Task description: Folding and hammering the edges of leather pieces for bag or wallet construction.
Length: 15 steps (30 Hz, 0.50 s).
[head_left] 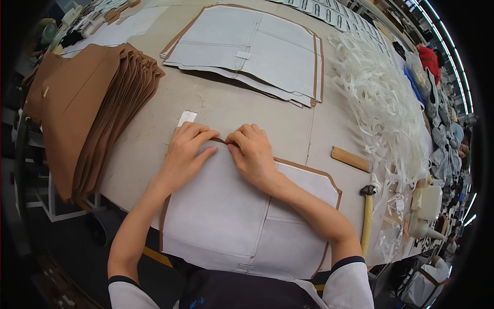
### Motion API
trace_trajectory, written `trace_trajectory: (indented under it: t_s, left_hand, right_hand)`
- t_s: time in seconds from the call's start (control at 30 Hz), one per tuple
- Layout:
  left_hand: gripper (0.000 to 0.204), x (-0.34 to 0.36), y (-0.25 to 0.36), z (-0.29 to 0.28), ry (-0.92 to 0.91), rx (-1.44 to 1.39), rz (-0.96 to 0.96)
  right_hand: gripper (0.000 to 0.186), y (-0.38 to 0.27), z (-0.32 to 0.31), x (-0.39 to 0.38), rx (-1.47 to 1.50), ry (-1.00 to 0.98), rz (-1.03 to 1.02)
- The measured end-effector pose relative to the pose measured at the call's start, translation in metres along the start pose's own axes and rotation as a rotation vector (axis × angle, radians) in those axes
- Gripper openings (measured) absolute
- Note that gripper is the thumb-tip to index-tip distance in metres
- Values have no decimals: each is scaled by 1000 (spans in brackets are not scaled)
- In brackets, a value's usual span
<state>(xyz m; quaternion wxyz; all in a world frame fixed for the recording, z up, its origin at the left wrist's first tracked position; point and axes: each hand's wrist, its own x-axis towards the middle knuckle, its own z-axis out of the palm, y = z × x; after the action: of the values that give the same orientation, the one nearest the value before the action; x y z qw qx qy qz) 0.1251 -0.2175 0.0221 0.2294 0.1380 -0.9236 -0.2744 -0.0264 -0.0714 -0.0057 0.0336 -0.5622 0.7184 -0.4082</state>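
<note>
A dark apron [231, 288] shows closest to us, just below a brown-edged white panel [216, 206] that overhangs the near edge of the worktop [290, 136]. Our right hand [253, 152] pinches the panel's far brown border [303, 167] between thumb and forefinger; just beside it, our left hand [186, 150] touches the same border, its grip spread, thumb apart from forefinger. Brown pieces [77, 108] drape over the worktop's left edge, similar white panels [213, 41] lie toward the far edge, and tangled white strips [378, 98] heap along the right.
</note>
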Motion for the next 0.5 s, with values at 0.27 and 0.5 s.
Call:
trace_trajectory:
  t_s: [0.27,0.5]
  left_hand:
    - [14,11,-26,2,-142,-121,115]
    - [23,6,-29,8,-104,-49,243]
  right_hand:
    - [29,0,4,-11,11,-2,-130]
    - [45,5,-6,-22,-229,-50,-352]
